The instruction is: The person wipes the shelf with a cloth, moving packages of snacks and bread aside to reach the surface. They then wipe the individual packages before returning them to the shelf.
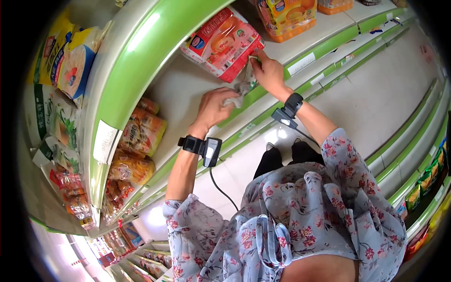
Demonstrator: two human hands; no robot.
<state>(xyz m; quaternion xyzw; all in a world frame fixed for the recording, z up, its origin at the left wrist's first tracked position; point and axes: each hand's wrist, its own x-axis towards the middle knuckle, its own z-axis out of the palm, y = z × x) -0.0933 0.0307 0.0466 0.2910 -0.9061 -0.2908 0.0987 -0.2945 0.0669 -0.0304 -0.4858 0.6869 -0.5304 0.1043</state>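
Note:
My left hand (215, 110) is closed around a crumpled greyish-white cloth (240, 92) at the green front edge of the shelf (176, 89). A red-pink box-shaped food package (223, 43) with a bowl pictured on it stands tilted in this view, just beyond the cloth. My right hand (269, 75) has its fingers pinched together at the package's near right corner. Beneath those fingertips shows a small pale and green piece (252, 70), and I cannot tell what they grip. Both wrists wear black straps with small devices.
A yellow-orange package (286, 18) stands farther right on the same shelf. Bagged breads (138, 131) sit to the left, under a higher shelf edge (115, 94) holding oatmeal bags (70, 66). Lower shelf edges run below my hands, above the tiled floor (371, 80). Another shelf unit (408, 160) stands at right.

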